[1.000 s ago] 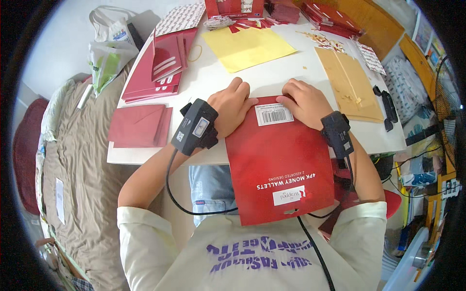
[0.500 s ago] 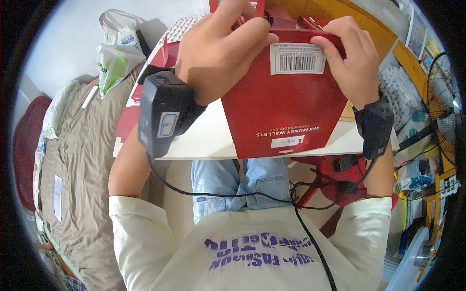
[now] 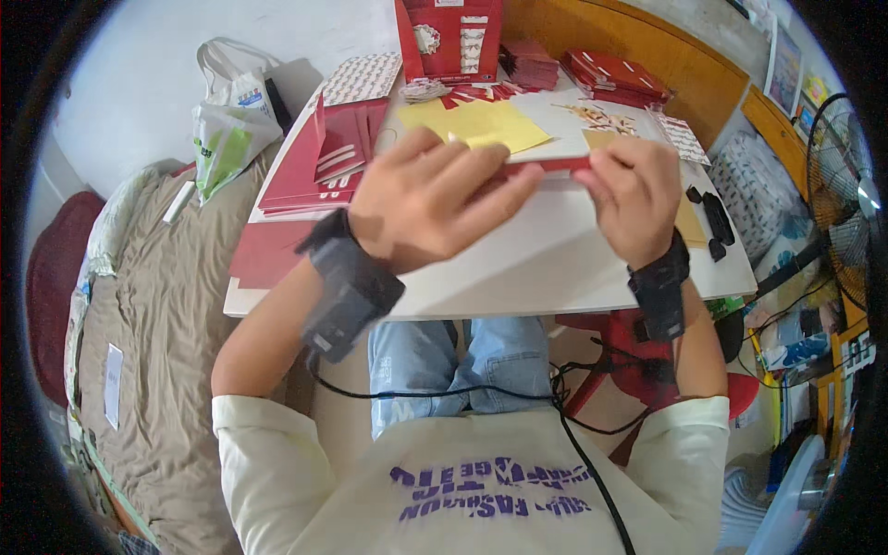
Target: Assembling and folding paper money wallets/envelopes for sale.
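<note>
A flat red cardboard pack (image 3: 558, 166) is held nearly edge-on above the white table, so only a thin red strip of it shows. My left hand (image 3: 430, 199) is closed on its left end, with the fingers over the far side and some motion blur. At the right end my right hand (image 3: 636, 196) pinches it between thumb and curled fingers. Beyond the hands lies a yellow sheet (image 3: 495, 125). To the left of my left hand are stacked red card pieces (image 3: 305, 171) with pale strips on them.
On the white table (image 3: 518, 268) stand a red display box (image 3: 450, 42) and red stacks (image 3: 615, 77) at the back. Small cut strips (image 3: 597, 118) and black objects (image 3: 712, 217) lie at the right. A black cable (image 3: 462, 395) links my wrists; a fan (image 3: 846, 199) is right.
The red pack has tipped from showing its broad labelled face to nearly edge-on. Both hands have come down slightly toward me, uncovering the table's far side. Both still grip it.
</note>
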Available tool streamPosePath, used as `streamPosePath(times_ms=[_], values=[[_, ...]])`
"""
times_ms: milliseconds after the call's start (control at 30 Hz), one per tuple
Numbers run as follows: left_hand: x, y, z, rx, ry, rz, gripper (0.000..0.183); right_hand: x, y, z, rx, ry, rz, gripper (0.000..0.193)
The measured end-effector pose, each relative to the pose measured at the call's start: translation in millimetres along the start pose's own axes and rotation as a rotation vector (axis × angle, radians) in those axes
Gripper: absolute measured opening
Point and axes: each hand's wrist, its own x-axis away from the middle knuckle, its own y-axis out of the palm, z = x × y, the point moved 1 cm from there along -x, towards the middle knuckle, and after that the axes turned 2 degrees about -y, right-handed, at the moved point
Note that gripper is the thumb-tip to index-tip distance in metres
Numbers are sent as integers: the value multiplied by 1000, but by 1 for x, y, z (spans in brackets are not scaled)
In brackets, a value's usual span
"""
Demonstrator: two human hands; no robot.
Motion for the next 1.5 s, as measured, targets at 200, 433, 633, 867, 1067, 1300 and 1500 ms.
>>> streamPosePath(times_ms=[200,433,633,867,1067,1300,1500], values=[[28,28,22,43,49,-74,43,46,4,-22,-66,112,-98,20],[65,44,47,134,71,-113,38,70,4,-42,-42,-90,-228,26],[80,52,49,197,114,-98,35,69,6,-38,-173,-230,-390,27],[97,55,48,252,127,-102,29,49,28,-8,-551,25,-650,27],[104,58,51,234,201,-86,18,53,81,45,-484,444,-829,18],[106,48,48,237,311,-147,24,114,115,108,-370,707,-947,14],[103,47,46,264,281,-100,24,126,146,121,-305,638,-874,11]])
